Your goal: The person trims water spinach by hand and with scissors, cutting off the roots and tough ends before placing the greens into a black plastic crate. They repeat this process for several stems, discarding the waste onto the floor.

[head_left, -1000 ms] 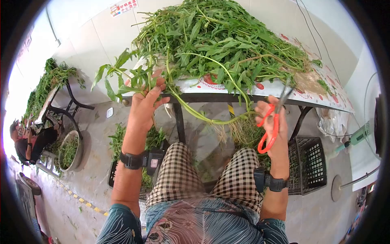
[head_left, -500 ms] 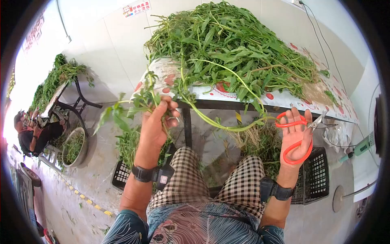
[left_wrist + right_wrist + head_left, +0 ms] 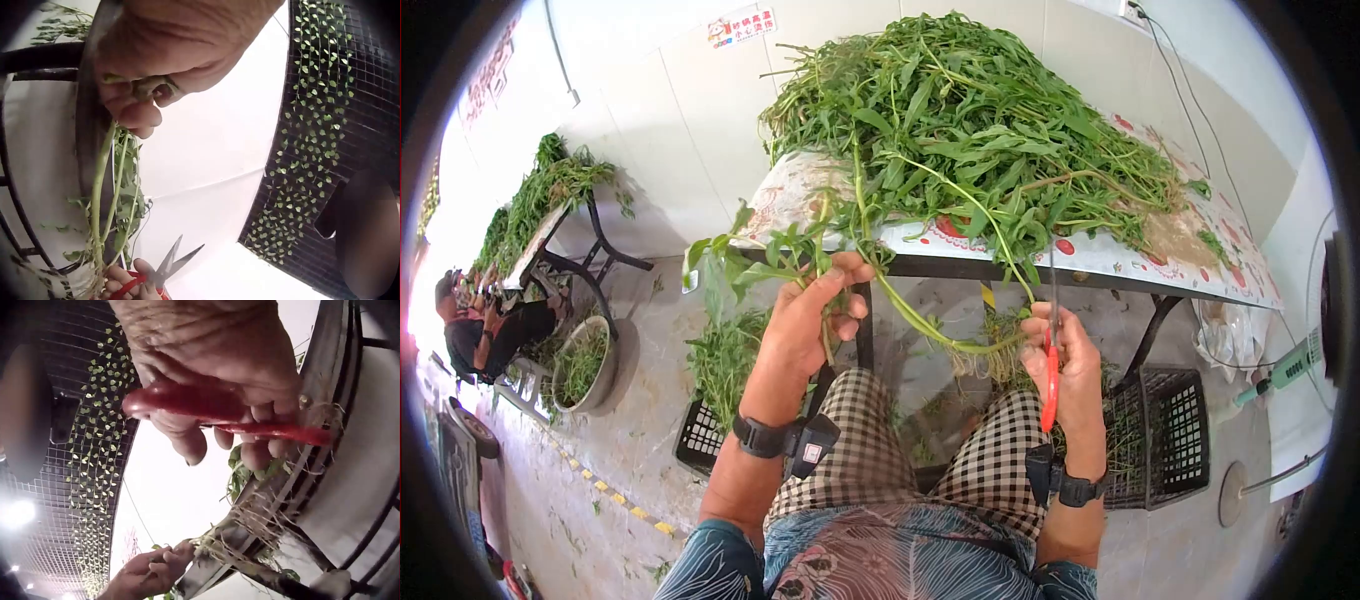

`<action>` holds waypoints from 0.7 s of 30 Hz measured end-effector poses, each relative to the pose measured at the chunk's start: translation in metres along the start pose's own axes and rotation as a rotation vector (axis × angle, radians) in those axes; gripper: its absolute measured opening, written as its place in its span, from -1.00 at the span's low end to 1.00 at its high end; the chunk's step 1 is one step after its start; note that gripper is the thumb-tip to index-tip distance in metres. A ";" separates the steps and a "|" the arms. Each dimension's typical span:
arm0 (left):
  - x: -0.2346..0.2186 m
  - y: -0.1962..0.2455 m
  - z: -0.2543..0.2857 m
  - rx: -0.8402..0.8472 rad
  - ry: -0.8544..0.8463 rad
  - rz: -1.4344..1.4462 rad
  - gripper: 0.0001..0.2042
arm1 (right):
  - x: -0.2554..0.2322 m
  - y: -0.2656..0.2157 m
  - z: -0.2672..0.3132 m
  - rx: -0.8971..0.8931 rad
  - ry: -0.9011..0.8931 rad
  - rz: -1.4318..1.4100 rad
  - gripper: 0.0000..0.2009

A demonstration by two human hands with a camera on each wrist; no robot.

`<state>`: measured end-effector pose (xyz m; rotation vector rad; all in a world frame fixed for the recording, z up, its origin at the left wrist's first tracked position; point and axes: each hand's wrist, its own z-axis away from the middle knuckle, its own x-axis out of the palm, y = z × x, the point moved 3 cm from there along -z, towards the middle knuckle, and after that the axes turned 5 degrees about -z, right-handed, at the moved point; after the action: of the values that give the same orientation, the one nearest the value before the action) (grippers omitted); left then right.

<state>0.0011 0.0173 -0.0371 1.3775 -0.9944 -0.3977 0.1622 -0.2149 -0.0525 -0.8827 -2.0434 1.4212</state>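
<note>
My left hand point(image 3: 805, 315) grips a few leafy green plants by their stems point(image 3: 900, 310) in front of the table edge. From this hand the long pale-green stems sag to the right, ending in stringy tan roots point(image 3: 990, 368). Red-handled scissors point(image 3: 1051, 385) are in my right hand point(image 3: 1072, 350), close beside the root end. Their blades point(image 3: 175, 262) stand apart and point away from the roots in the left wrist view. In the right wrist view the red handles point(image 3: 187, 403) loop about the thumb and fingers, and the roots point(image 3: 250, 525) hang beyond the fingertips.
A large heap of leafy stems point(image 3: 970, 120) covers the table, whose patterned cloth point(image 3: 800, 185) shows at the left. Black crates point(image 3: 1175, 440) stand on the floor by the knees. At far left, another person point(image 3: 475, 330) sits near a round tub point(image 3: 590, 370).
Half a second ago my right palm turned upward, scissors swung out to the right; now it has turned back inward beside the roots. My left hand still holds the plants.
</note>
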 end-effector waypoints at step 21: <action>0.020 -0.023 -0.010 -0.052 -0.057 -0.413 -0.78 | -0.013 0.000 -0.024 -0.281 0.047 -0.557 -0.55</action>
<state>0.0275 0.0037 -0.0504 1.5305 -0.7354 -0.7685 0.1877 -0.2100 -0.0451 -0.3861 -2.2481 0.8208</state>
